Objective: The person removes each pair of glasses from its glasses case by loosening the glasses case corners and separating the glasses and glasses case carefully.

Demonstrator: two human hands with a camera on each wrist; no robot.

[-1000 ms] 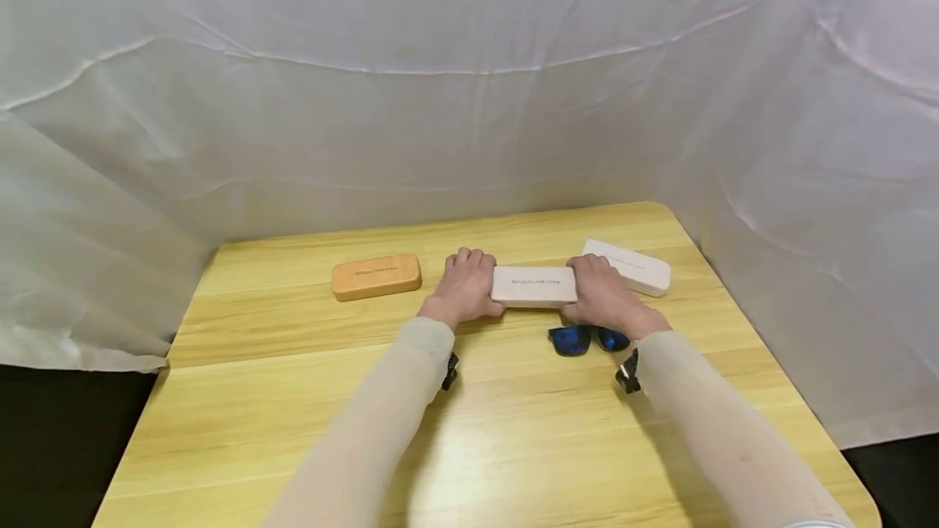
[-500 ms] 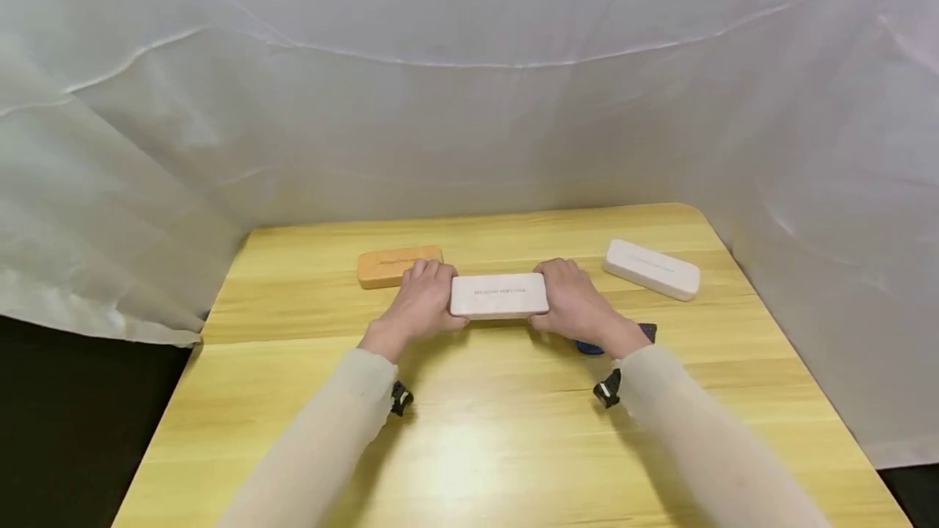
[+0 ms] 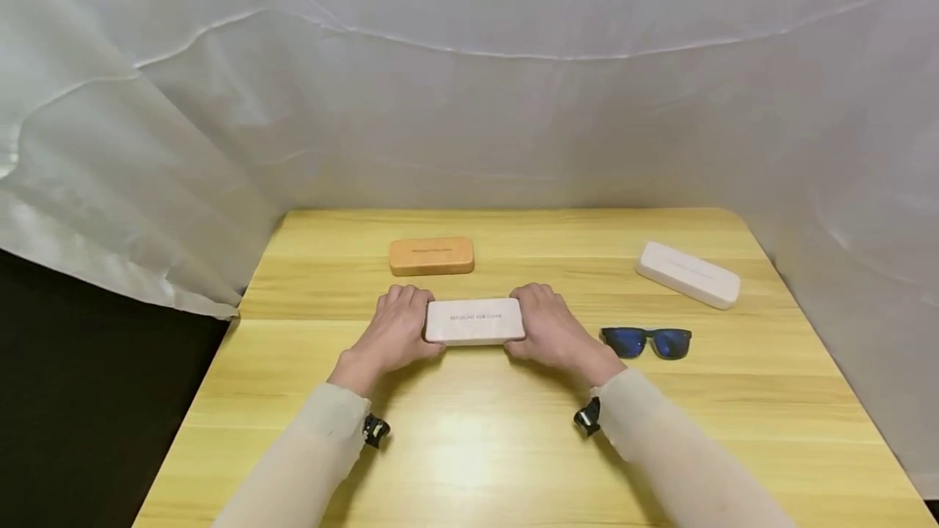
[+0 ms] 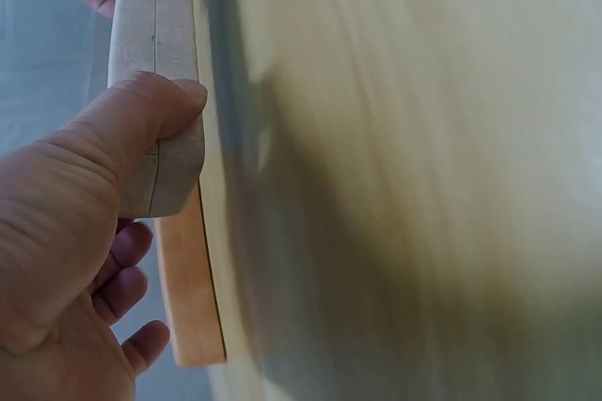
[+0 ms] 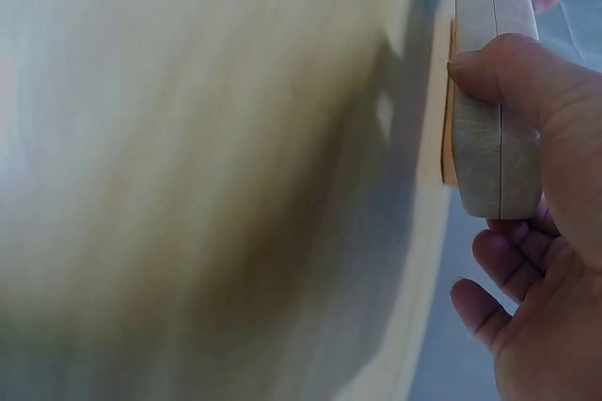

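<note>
Between my two hands is a whitish glasses case (image 3: 475, 323) with printed lettering on its lid, its lid down. My left hand (image 3: 396, 328) grips the left end, thumb on the near side and fingers behind. At the opposite end my right hand (image 3: 550, 328) holds it the same way. Both wrist views show a thumb across the case's (image 4: 155, 24) seam line, and a shadow lies on the tabletop beside it. Dark-framed sunglasses (image 3: 645, 342) with blue lenses lie on the table, just right of my right hand.
An orange-brown glasses case (image 3: 431, 257) lies behind my left hand on the wooden table (image 3: 469, 463). Another white glasses case (image 3: 688, 275) sits angled at the back right. A pale curtain (image 3: 469, 129) hangs behind the table.
Both hands have brought the whitish case leftward and nearer to me, past the sunglasses, which are now fully uncovered. The head view has also shifted. The other cases lie still.
</note>
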